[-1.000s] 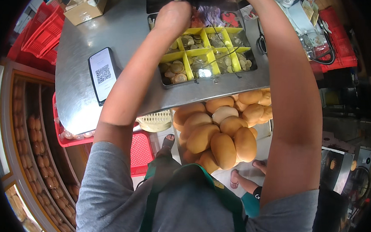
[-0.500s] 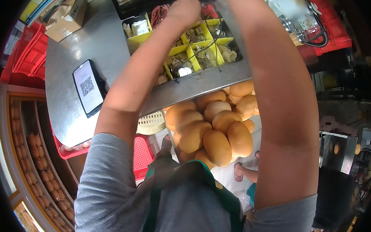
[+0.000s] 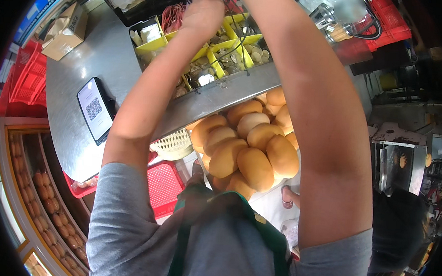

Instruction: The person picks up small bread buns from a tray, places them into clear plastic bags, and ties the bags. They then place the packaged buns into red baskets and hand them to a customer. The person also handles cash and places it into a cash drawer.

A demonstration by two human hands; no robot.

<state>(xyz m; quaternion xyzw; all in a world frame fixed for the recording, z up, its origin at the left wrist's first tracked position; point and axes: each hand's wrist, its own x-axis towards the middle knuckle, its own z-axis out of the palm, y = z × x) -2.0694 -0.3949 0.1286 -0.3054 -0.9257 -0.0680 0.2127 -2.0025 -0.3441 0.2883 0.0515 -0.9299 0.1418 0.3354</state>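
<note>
Apron: the person wore a green apron [image 3: 196, 236] over a grey shirt, closest to the camera.
Buns: a heap of golden round buns [image 3: 245, 144] sat on a shelf below the counter's edge, between the two raised forearms.
Baskets: a red plastic basket [image 3: 163, 182] and a pale woven one [image 3: 173, 143] lay beside the buns, on the person's left.
Counter: the steel counter [image 3: 79, 80] carried a phone [image 3: 95, 109] lying flat with a square code on its screen, well apart from the hands.
Coin tray: a tray with yellow dividers [image 3: 220, 53] stood at the counter's near edge, its compartments filled with coins.
Left hand: the left hand [image 3: 202, 14] hovered over the far side of the coin tray, back of the hand up; its fingers curled downward, and whether they gripped anything I could not tell.
Right hand: the right forearm rose past the tray and the hand went out of view at the top edge.
Far corner: a cardboard box [image 3: 64, 30] sat on the counter, with red crates [image 3: 26, 78] beyond its left edge.
</note>
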